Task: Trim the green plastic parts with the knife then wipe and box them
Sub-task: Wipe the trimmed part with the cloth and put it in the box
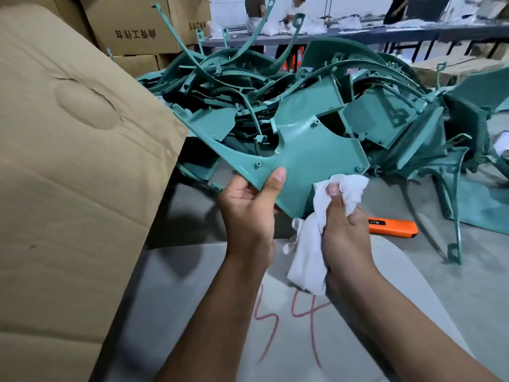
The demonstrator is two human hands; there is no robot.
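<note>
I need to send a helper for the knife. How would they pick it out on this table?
Start at the big heap of green plastic parts on the grey table. Look in front of it, just right of the right hand bunching a white cloth. The knife lies flat there, the only orange thing.

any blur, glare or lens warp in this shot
Head view: wide-angle warp bows the cardboard box at left and the far table edge; the green part and white cloth in hand are sharp; soft sheen on the part, no harsh glare; people behind look soft; both arms cast shadows on the grey table.
</note>
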